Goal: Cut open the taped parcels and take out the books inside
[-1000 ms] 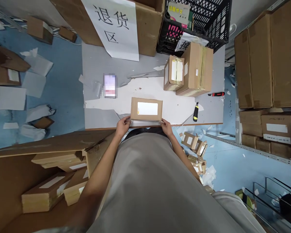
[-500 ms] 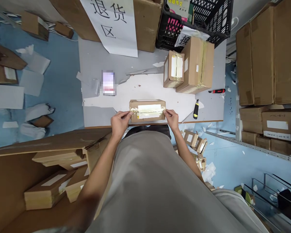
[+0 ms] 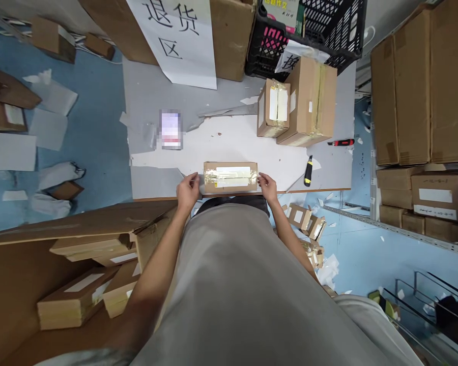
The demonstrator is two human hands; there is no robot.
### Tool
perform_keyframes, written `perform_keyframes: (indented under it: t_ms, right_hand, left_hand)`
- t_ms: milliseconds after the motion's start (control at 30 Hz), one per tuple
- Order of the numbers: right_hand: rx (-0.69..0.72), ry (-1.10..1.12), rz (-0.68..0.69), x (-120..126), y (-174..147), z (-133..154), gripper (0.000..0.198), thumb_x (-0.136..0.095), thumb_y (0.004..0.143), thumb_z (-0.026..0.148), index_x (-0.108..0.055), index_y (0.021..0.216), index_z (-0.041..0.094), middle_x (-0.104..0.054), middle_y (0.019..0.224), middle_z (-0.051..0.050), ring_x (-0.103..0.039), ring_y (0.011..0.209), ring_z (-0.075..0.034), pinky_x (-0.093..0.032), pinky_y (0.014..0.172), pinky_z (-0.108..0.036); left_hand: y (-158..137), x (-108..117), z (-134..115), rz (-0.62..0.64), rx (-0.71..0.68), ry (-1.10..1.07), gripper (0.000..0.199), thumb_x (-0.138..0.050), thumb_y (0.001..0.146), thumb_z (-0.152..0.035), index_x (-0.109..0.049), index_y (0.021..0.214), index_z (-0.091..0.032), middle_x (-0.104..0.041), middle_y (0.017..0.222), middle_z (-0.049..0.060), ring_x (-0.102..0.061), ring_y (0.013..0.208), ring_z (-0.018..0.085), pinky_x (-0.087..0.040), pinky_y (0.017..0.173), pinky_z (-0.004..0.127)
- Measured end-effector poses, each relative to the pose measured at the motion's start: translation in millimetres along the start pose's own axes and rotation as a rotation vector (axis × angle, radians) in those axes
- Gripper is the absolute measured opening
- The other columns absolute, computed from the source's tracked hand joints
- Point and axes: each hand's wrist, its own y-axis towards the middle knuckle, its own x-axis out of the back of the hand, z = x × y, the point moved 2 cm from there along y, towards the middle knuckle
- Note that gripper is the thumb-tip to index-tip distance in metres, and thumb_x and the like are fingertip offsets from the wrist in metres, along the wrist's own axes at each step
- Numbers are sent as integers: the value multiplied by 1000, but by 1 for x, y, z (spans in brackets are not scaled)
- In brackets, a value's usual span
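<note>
The bench [image 3: 244,140], its pale top patched with torn grey sheeting, carries the same arrangement along its far edge as in the earlier frames. There, a large brown cardboard carton [image 3: 232,46] stands left of a black plastic crate [image 3: 338,46] with latticed walls. A smooth white paper sheet [image 3: 191,66] with black characters hangs over the carton's front. Before the crate, towards the right edge, is a tall taped box [image 3: 311,104], with a smaller taped box [image 3: 274,109] just beside it on the left.

The parcel [image 3: 231,177] is what changes. A second ago its upper face bore a single white label; half a second ago a face with shiny tape and two pale strips showed, fingers at both ends. Now that oblong taped face is turned up more squarely, at the middle of the bench's near edge.

The left hand [image 3: 188,192] has come away from the parcel's left end, leaving a slight gap, its fingers bent and close together. The right hand [image 3: 268,188] has bent fingers right by the other end; whether they touch it, I cannot tell. Towards the right edge lie a yellow-and-black cutter [image 3: 308,172] and a slimmer red-and-black cutter [image 3: 342,143].
</note>
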Motion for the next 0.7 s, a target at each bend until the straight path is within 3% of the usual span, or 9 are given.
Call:
perform_keyframes:
  t_ms: [167,333,500,600,700]
  right_hand:
    - [-26,-78,111,-13,-9,-20,54,-69,88,38,-80,136,16,-85,125,-13,-78,106,-28,-61,110,-46]
    - [16,-98,114,-25,-14,-20,42,-70,86,34,-84,123,19,-83,131,-13,-74,122,-31,-57,118,-49]
    - [88,-33,101,-13,-15,-6,44,-76,93,54,-85,122,22,-74,150,-15,-67,140,-32,-62,113,-44]
    - [123,0,89,-6,-12,4,57,-68,99,70,-85,123,21,-78,144,-15,-70,137,-32,-62,112,-43]
    - [123,-100,79,-9,-6,9,65,-59,102,76,-86,114,18,-85,124,-15,-77,119,-33,-62,110,-47]
  left_hand:
    - [-7,-14,20,176,7,80,63,-69,82,-20,-77,145,-18,-81,132,15,-79,107,31,-62,108,45]
    - [-8,-21,12,195,-67,63,65,-67,78,-18,-77,142,-15,-78,138,17,-76,122,35,-62,111,48]
    - [-4,-12,0,185,-98,-97,56,-75,81,-33,-81,135,-18,-69,158,15,-68,142,35,-63,112,44]
    - [0,-8,-6,162,-55,-112,52,-75,91,-50,-83,129,-16,-79,141,15,-75,128,33,-61,113,45]
    - [5,-11,-11,163,50,16,50,-68,99,-59,-86,115,-15,-86,121,16,-78,116,34,-59,113,47]
